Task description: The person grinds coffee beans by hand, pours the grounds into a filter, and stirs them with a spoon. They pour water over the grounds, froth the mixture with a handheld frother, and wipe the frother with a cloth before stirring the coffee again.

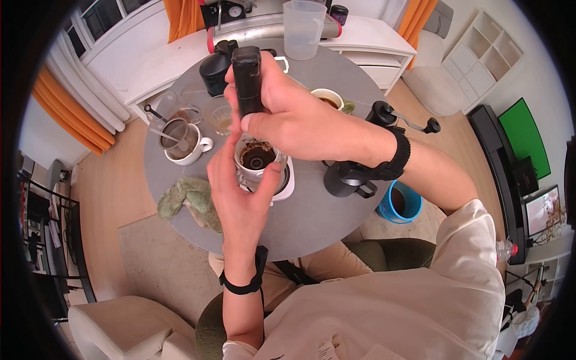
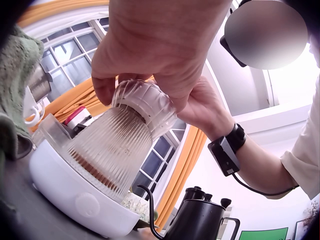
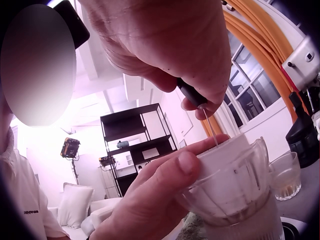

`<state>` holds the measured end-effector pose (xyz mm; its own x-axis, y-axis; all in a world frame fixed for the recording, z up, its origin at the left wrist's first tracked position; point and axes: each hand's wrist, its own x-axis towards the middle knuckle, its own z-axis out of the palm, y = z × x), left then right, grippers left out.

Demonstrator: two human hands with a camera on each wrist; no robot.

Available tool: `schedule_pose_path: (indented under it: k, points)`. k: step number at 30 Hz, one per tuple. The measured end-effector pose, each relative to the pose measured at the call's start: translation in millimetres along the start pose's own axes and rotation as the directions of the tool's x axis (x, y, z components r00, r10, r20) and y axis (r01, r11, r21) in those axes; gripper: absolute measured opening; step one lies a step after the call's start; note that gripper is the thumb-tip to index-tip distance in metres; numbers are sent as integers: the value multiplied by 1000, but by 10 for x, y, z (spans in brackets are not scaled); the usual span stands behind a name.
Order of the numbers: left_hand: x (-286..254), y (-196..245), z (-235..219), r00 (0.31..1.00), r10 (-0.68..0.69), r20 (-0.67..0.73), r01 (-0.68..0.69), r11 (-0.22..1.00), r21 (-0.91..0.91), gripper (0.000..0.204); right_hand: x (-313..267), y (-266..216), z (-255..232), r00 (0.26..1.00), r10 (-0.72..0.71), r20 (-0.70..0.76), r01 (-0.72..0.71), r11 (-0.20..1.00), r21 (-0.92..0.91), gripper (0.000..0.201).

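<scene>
My left hand (image 1: 240, 201) grips the rim of a white dripper (image 1: 249, 171) with dark grounds (image 1: 257, 155) inside. In the left wrist view, the dripper's clear ribbed holder (image 2: 145, 102) sits on a ribbed glass server (image 2: 112, 145), over a white scale (image 2: 80, 200). My right hand (image 1: 291, 120) is above the dripper, fingers curled round a black-handled tool (image 3: 192, 93). The tool's thin metal shaft (image 3: 210, 125) points down at the dripper's rim in the right wrist view; its tip is hidden. Left fingers (image 3: 185, 165) lie along the dripper's side.
A green cloth (image 1: 195, 201) lies left of the dripper. To the right are a black kettle (image 1: 345, 180), hand grinder (image 1: 384, 114) and blue bucket (image 1: 399, 201). A cup with a strainer (image 1: 183, 144), a glass (image 1: 219, 114) and a clear pitcher (image 1: 303, 30) stand around too.
</scene>
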<state>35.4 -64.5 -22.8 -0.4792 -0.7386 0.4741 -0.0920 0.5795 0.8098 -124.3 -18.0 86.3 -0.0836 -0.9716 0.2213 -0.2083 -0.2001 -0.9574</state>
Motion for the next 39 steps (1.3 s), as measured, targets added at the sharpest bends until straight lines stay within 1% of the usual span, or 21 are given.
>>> schedule_pose_path:
  k: [4, 7, 10, 13, 19, 22, 25, 31, 34, 37, 39]
  points:
    - [6, -14, 9, 1000, 19, -6, -19, 1000, -8, 73, 11, 6, -10, 1000, 7, 14, -6, 1000, -5, 53]
    - [5, 8, -10, 1000, 7, 7, -7, 1000, 19, 73, 26, 27, -16, 1000, -12, -1, 12, 1000, -26, 53]
    - [13, 23, -16, 1000, -3, 13, 2, 1000, 24, 72, 36, 72, -37, 1000, -25, -2, 25, 1000, 2, 54]
    - [16, 23, -11, 1000, 11, 3, -11, 1000, 17, 72, 23, 80, -54, 999, -48, -5, 48, 999, -14, 56]
    - [17, 17, 2, 1000, 18, -9, -18, 1000, -11, 71, -35, 41, -89, 1000, -19, -20, 19, 1000, -20, 57]
    - [17, 17, 2, 1000, 24, -12, -25, 1000, -7, 71, -49, 43, -89, 999, -27, -18, 27, 999, -29, 57]
    - [12, 36, -8, 1000, -2, -2, 2, 1000, 5, 71, -68, 16, -64, 1000, -13, -15, 13, 1000, -5, 57]
    - [9, 2, 0, 1000, 18, -5, -18, 1000, 1, 72, -24, 44, -29, 1000, 3, -6, -3, 1000, -12, 55]
    - [5, 21, -8, 1000, -2, -1, 2, 1000, -3, 72, -9, 2, 2, 1000, 16, -12, -17, 999, -27, 55]
    - [4, -8, 2, 1000, 17, -9, -17, 1000, -16, 73, 15, 17, 9, 1000, -8, 0, 8, 1000, 4, 54]
    - [8, -14, 1, 1000, 19, -8, -19, 1000, -4, 73, 33, 37, -2, 1000, -23, 3, 23, 1000, -12, 54]
